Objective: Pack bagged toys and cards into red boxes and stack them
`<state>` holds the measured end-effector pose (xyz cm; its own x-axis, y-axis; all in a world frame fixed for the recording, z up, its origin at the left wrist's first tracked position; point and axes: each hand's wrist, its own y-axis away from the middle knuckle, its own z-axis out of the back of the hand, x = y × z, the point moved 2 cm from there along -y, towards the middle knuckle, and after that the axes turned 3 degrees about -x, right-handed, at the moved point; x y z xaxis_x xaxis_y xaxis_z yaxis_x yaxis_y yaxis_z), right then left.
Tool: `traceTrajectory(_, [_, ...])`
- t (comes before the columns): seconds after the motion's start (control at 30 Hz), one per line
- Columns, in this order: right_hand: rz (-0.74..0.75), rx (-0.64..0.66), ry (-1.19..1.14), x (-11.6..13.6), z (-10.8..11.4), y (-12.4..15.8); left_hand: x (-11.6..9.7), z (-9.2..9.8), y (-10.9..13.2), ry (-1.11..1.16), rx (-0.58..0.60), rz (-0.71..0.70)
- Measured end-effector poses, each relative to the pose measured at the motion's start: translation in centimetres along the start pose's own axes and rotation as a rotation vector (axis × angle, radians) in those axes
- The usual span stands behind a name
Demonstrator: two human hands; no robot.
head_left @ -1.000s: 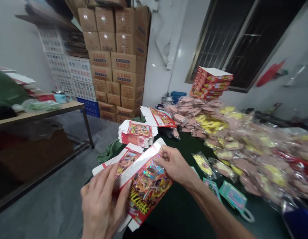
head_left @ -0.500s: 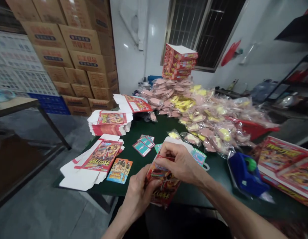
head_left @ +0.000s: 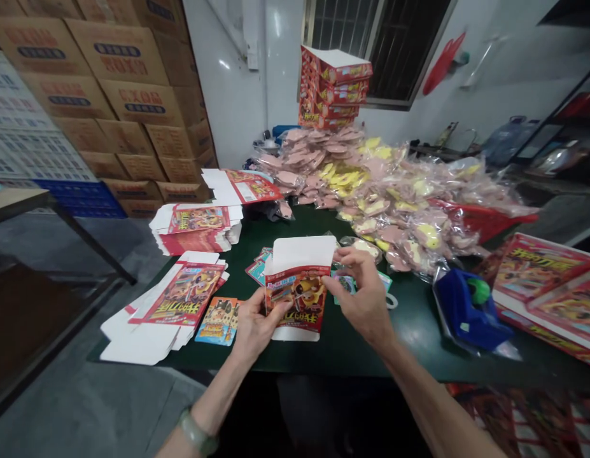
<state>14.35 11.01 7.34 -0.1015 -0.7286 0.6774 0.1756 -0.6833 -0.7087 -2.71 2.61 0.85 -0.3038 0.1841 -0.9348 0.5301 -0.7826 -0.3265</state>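
Observation:
A red printed carton (head_left: 302, 304) with white flaps sticking out at top and bottom stands over the near part of the table. My left hand (head_left: 254, 327) grips its left side, with the thumb across the printed front. At the carton's right edge is my right hand (head_left: 364, 299), its thumb and fingers apart and the thumb tip at the edge. Small teal cards (head_left: 258, 270) lie partly hidden behind the carton. Left of my left hand lie orange-and-blue cards (head_left: 217, 321).
Flattened red cartons (head_left: 184, 296) and a stack of them (head_left: 199, 222) lie at the left. Bagged pink and yellow pieces (head_left: 352, 181) pile up at the back. On the right are a blue tape dispenser (head_left: 466, 312) and a large red box (head_left: 547, 280). A white ring (head_left: 393, 301) lies nearby.
The carton has moved up and now faces me more squarely, its top and bottom flaps showing. My right hand has come off its top opening to the right edge, fingers spreading.

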Motion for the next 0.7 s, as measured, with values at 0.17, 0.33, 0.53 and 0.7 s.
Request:
traceTrajectory(0.17, [-0.053,0.043,-0.245,-2.5,-1.6,2.4,0.6,0.2,0.5,-0.018,0.033,-0.073])
traceTrajectory(0.33, [0.239,0.105,-0.058,-0.9,-0.4,3.1,-0.8,0.3,0.7,0.077,-0.041,-0.238])
traceTrajectory(0.53, [0.343,0.107,0.034,-0.4,0.6,2.6,-3.8,0.4,0.0,-0.064,-0.171,-0.578])
traceTrajectory(0.7, [0.218,0.034,-0.054,0.0,0.5,1.8,-4.9,-0.1,-0.3,-0.011,-0.251,-0.451])
